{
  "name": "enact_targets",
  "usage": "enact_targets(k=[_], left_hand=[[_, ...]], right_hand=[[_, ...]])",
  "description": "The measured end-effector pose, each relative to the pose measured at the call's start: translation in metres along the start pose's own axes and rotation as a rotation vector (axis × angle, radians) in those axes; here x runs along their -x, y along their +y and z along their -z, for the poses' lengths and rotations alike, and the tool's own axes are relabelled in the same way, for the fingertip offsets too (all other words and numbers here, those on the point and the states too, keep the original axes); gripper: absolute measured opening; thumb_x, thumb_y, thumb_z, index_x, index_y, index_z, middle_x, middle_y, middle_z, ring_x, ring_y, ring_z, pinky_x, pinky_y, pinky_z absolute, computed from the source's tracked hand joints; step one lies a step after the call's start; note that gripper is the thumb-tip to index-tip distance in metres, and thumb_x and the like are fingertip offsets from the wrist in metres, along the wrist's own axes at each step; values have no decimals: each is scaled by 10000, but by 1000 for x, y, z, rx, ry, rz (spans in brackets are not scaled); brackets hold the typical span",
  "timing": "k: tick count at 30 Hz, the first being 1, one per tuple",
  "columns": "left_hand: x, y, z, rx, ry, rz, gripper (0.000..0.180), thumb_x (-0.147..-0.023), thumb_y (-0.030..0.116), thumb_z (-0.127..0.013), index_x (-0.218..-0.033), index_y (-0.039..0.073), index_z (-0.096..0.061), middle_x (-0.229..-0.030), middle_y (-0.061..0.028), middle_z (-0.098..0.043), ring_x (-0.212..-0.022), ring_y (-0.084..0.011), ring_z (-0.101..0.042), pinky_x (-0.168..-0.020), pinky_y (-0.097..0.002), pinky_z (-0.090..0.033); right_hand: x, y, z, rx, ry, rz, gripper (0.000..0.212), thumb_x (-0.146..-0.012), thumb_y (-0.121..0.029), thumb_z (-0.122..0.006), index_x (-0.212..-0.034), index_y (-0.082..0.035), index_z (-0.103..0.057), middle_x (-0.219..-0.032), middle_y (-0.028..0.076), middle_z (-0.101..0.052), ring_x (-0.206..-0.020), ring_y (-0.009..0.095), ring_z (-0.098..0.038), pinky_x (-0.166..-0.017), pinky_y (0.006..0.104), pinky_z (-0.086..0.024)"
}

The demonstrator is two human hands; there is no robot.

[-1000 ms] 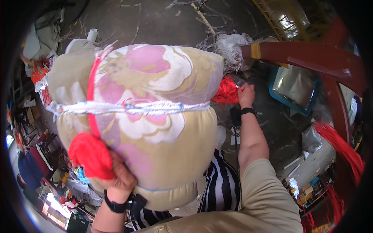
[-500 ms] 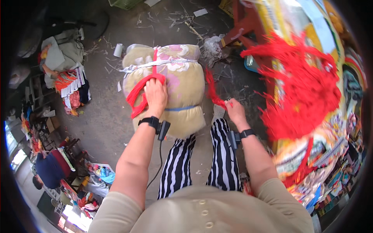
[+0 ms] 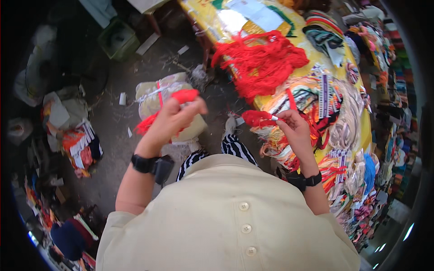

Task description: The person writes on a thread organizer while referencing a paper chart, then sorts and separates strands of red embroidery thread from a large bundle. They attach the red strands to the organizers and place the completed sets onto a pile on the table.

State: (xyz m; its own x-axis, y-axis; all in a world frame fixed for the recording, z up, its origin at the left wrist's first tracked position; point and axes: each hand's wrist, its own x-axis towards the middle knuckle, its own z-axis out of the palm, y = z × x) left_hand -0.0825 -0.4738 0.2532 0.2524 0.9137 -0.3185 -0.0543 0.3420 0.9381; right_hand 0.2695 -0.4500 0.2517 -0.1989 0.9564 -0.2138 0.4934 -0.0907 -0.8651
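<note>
Head view. The left hand is raised in front of the body, fingers curled shut around a bunch of red yarn strands; one end stands above the fist at 12 o'clock and the rest trails out toward 8 o'clock. This hold appears to keep the strands gathered and clear of the floor. The right hand pinches a second, smaller tuft of red yarn between thumb and fingertips, closed on it, with a small white tip showing at the pinch point. The two hands are well apart, and no strand can be confirmed running between them.

Directly behind the left hand, on the grey floor, rests a cream fabric bale tied with red and pale cord. At 1 o'clock from the right hand, a large loose heap of red yarn lies on the long yellow-covered table. Multicoloured tassels and ribbon bundles crowd the table just beyond the right hand, limiting free space there. A green crate stands at 11 o'clock.
</note>
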Motion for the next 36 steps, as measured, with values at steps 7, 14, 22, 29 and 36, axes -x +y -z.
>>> enact_targets(k=[7,14,22,29,36], left_hand=[[-87,25,-120,-179,-397,-185,260,-935,207,-668,-1170,97,-653,-711,46,-589,-598,-12,-490,-514,-200,-370],[-133,-2,-111,-431,12,178,217,-997,242,-587,-1006,53,-694,-735,-8,-657,-637,-65,-574,-553,-254,-473],[-204,-21,-147,371,198,109,379,-1054,386,-447,-1022,60,-637,-1078,-89,-697,-908,-162,-677,-797,-327,-561],[-230,8,-200,898,-101,337,630,-1010,600,-361,-1242,58,-584,-1281,-77,-603,-1253,-261,-543,-1084,-419,-390],[-247,-5,-197,446,-153,291,459,-1026,436,-484,-1318,95,-578,-1226,-30,-626,-1059,-141,-606,-947,-335,-462]], right_hand=[[-13,-26,23,-234,-187,4,104,-962,-94,-606,-1045,-31,-615,-798,-8,-629,-733,49,-580,-641,209,-438],[-87,70,91,-268,-318,-56,133,-904,-112,-678,-1013,-51,-634,-823,10,-639,-718,82,-600,-647,247,-478],[-157,139,158,240,275,188,178,-917,-135,-663,-1049,-27,-613,-902,90,-678,-790,193,-657,-731,311,-513],[-164,80,96,-251,-4,202,205,-908,-204,-697,-949,-3,-702,-919,96,-680,-741,174,-637,-679,296,-487],[-154,91,81,-247,-49,-14,271,-922,-259,-683,-944,11,-692,-861,99,-679,-721,161,-626,-636,316,-474]])
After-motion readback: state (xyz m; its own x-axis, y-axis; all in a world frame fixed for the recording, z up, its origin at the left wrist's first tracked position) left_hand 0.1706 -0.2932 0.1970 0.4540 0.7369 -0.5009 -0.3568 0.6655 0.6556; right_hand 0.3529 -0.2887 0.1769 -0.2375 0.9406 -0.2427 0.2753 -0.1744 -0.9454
